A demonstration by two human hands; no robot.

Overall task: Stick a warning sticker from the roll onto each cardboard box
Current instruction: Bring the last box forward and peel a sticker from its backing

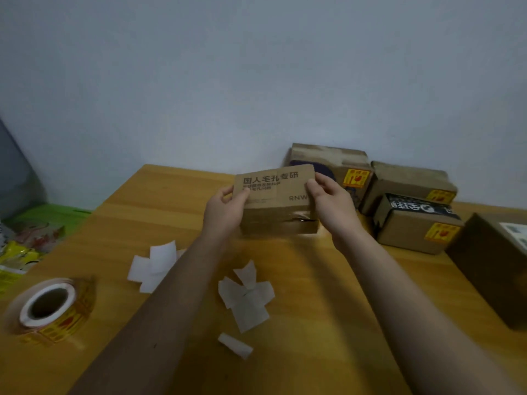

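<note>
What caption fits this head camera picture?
Both hands hold a cardboard box above the table, sticker roll waiting nearby.

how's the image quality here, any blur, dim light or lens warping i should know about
Head view: dim, flat light with a bluish cast on the wall; soft forearm shadows fall on the wooden table. Wide-angle warping bends the table edges and stretches both forearms. The sticker roll and white backing scraps are soft, while the print on the cardboard box held by the left hand and right hand is readable.
</note>
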